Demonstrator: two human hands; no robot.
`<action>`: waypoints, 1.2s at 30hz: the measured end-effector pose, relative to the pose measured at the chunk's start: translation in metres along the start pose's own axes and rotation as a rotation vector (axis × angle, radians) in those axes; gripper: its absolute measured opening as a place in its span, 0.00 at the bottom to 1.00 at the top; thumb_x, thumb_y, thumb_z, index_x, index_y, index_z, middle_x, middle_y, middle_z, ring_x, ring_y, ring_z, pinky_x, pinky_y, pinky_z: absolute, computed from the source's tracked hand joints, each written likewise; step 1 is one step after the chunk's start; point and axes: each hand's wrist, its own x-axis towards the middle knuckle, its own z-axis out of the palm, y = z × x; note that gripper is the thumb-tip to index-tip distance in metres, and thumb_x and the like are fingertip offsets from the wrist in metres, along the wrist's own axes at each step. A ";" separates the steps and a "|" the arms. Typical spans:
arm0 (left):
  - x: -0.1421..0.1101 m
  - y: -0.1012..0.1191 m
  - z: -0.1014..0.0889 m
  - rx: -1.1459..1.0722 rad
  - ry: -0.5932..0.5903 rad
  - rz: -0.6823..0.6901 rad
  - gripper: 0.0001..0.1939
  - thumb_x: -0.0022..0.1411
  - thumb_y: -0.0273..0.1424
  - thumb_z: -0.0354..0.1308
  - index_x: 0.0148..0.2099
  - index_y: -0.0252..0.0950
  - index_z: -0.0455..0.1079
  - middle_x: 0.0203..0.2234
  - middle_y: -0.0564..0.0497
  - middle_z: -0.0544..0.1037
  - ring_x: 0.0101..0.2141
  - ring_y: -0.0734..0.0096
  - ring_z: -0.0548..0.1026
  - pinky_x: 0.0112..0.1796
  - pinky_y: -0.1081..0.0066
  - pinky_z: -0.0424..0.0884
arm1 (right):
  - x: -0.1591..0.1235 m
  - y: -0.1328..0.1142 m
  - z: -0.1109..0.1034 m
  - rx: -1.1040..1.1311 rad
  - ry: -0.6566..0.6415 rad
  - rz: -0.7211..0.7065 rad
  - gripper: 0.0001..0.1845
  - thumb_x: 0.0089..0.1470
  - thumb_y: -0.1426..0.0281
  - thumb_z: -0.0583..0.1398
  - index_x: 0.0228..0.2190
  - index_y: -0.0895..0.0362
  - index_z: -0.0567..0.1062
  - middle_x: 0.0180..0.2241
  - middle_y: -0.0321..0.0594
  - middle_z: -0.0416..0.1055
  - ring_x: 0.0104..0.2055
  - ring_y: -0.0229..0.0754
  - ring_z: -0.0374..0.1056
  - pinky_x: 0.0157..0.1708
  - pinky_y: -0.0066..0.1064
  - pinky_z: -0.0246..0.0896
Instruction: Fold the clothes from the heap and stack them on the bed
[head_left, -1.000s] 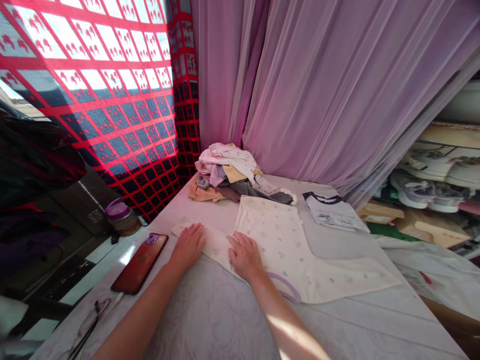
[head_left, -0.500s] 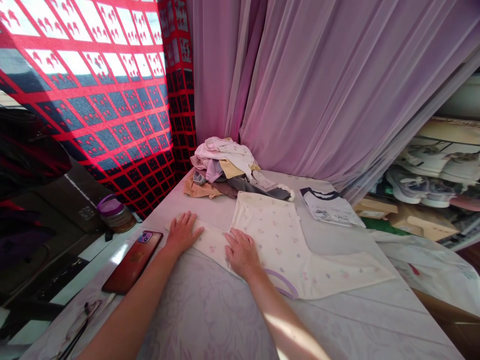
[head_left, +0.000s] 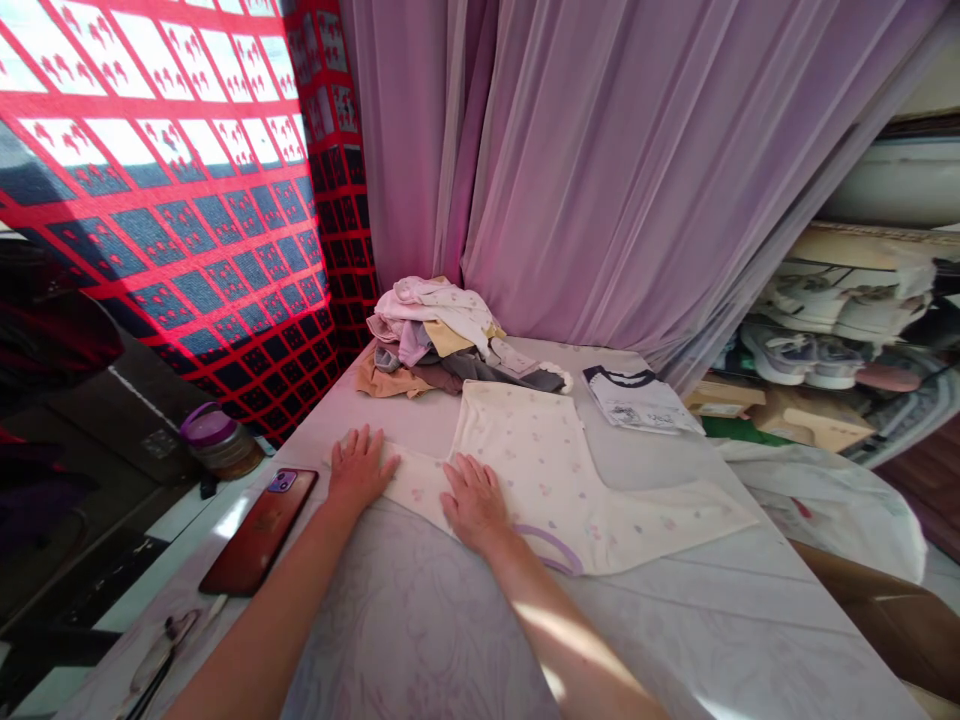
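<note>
A cream long-sleeved top (head_left: 540,470) with small pastel prints and a lilac neckband lies spread flat on the pale table (head_left: 420,640). My left hand (head_left: 360,468) rests flat, fingers spread, on the end of its left sleeve. My right hand (head_left: 471,500) lies flat with fingers stretched out on the shoulder of the top, just left of the neckband. Neither hand holds anything.
A heap of unfolded clothes (head_left: 442,340) sits at the table's far side by the purple curtain (head_left: 600,170). A folded white shirt with dark trim (head_left: 637,400) lies to the right. A red phone (head_left: 259,530), a purple-lidded jar (head_left: 214,440) and glasses (head_left: 161,655) are on the left.
My left hand has slid outward along the sleeve toward its cuff. The right hand has stayed on the shoulder. The camera view has turned slightly to the right.
</note>
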 end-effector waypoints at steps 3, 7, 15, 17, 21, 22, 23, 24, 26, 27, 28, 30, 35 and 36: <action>-0.021 0.023 0.004 -0.023 0.042 0.144 0.31 0.68 0.44 0.39 0.68 0.35 0.52 0.67 0.42 0.52 0.66 0.53 0.50 0.62 0.49 0.46 | -0.008 -0.004 0.002 0.019 -0.019 -0.010 0.29 0.63 0.58 0.48 0.62 0.53 0.59 0.67 0.44 0.48 0.68 0.47 0.40 0.64 0.49 0.31; -0.040 0.045 0.008 -0.070 0.015 0.222 0.29 0.68 0.43 0.42 0.67 0.41 0.54 0.66 0.46 0.55 0.65 0.54 0.53 0.60 0.47 0.50 | -0.009 -0.001 -0.004 0.044 -0.029 -0.034 0.28 0.62 0.60 0.50 0.61 0.54 0.61 0.66 0.45 0.50 0.68 0.48 0.42 0.64 0.51 0.34; -0.030 0.050 0.000 -0.173 0.062 0.221 0.24 0.68 0.39 0.45 0.63 0.38 0.62 0.63 0.43 0.61 0.63 0.54 0.57 0.60 0.47 0.51 | 0.017 0.038 -0.053 0.051 -0.044 0.015 0.19 0.59 0.68 0.52 0.49 0.53 0.76 0.52 0.42 0.72 0.54 0.42 0.67 0.53 0.32 0.57; -0.025 0.052 0.002 -0.222 0.084 0.224 0.23 0.67 0.38 0.45 0.61 0.39 0.64 0.62 0.44 0.63 0.62 0.55 0.58 0.60 0.47 0.51 | 0.030 0.046 -0.065 0.015 -0.023 0.069 0.19 0.60 0.68 0.51 0.47 0.52 0.76 0.49 0.40 0.74 0.50 0.42 0.69 0.49 0.30 0.59; -0.015 0.053 0.009 -0.292 0.106 0.219 0.19 0.67 0.38 0.46 0.56 0.43 0.69 0.59 0.47 0.69 0.60 0.57 0.62 0.59 0.47 0.54 | 0.066 0.057 -0.081 -0.074 0.057 0.136 0.18 0.60 0.67 0.50 0.44 0.48 0.78 0.46 0.37 0.76 0.47 0.42 0.71 0.45 0.29 0.60; -0.014 0.051 0.011 -0.301 0.112 0.225 0.19 0.67 0.38 0.46 0.56 0.44 0.70 0.58 0.48 0.69 0.60 0.57 0.63 0.59 0.48 0.55 | 0.078 0.059 -0.084 -0.090 0.083 0.152 0.18 0.60 0.67 0.50 0.45 0.48 0.77 0.47 0.37 0.76 0.48 0.42 0.70 0.44 0.29 0.60; -0.013 0.050 0.013 -0.305 0.120 0.232 0.19 0.66 0.38 0.47 0.56 0.44 0.70 0.58 0.47 0.69 0.60 0.57 0.63 0.59 0.48 0.54 | 0.090 0.061 -0.087 -0.102 0.106 0.167 0.19 0.60 0.68 0.50 0.47 0.48 0.76 0.48 0.37 0.75 0.48 0.42 0.70 0.44 0.29 0.60; -0.013 0.049 0.015 -0.306 0.128 0.239 0.20 0.66 0.38 0.49 0.57 0.45 0.68 0.59 0.47 0.69 0.60 0.56 0.63 0.59 0.47 0.54 | 0.103 0.062 -0.088 -0.111 0.124 0.182 0.19 0.60 0.68 0.50 0.49 0.48 0.74 0.49 0.38 0.75 0.49 0.42 0.70 0.44 0.29 0.60; -0.015 0.048 0.017 -0.299 0.141 0.265 0.23 0.64 0.39 0.51 0.61 0.47 0.65 0.61 0.45 0.65 0.61 0.53 0.61 0.58 0.45 0.53 | 0.127 0.064 -0.091 -0.126 0.134 0.204 0.20 0.60 0.69 0.50 0.51 0.49 0.72 0.48 0.39 0.75 0.48 0.43 0.70 0.43 0.31 0.60; -0.016 0.048 0.018 -0.294 0.147 0.284 0.24 0.63 0.40 0.53 0.61 0.48 0.64 0.62 0.44 0.63 0.62 0.51 0.59 0.58 0.43 0.53 | 0.138 0.064 -0.091 -0.134 0.132 0.208 0.20 0.59 0.69 0.51 0.52 0.49 0.71 0.46 0.40 0.76 0.47 0.44 0.71 0.42 0.31 0.60; -0.017 0.048 0.019 -0.289 0.150 0.310 0.25 0.63 0.40 0.54 0.62 0.50 0.63 0.64 0.44 0.61 0.62 0.50 0.58 0.57 0.41 0.52 | 0.148 0.064 -0.091 -0.141 0.127 0.209 0.20 0.59 0.68 0.52 0.52 0.49 0.70 0.45 0.40 0.77 0.46 0.44 0.71 0.41 0.31 0.60; -0.018 0.048 0.020 -0.285 0.150 0.377 0.24 0.62 0.39 0.55 0.61 0.54 0.64 0.65 0.45 0.58 0.63 0.47 0.56 0.56 0.37 0.51 | 0.163 0.063 -0.088 -0.154 0.114 0.199 0.18 0.58 0.66 0.54 0.50 0.48 0.71 0.41 0.39 0.78 0.44 0.45 0.72 0.40 0.32 0.60; -0.019 0.049 0.017 -0.298 0.139 0.548 0.20 0.64 0.34 0.54 0.57 0.58 0.67 0.64 0.50 0.60 0.63 0.49 0.56 0.57 0.35 0.49 | 0.182 0.062 -0.077 -0.188 0.096 0.182 0.13 0.58 0.64 0.55 0.42 0.49 0.75 0.40 0.42 0.78 0.43 0.47 0.72 0.39 0.33 0.60; -0.019 0.050 0.016 -0.304 0.132 0.560 0.20 0.64 0.34 0.54 0.56 0.58 0.68 0.64 0.50 0.61 0.63 0.50 0.56 0.57 0.36 0.49 | 0.184 0.063 -0.075 -0.191 0.098 0.184 0.13 0.58 0.64 0.55 0.41 0.50 0.76 0.40 0.43 0.78 0.43 0.47 0.72 0.39 0.33 0.60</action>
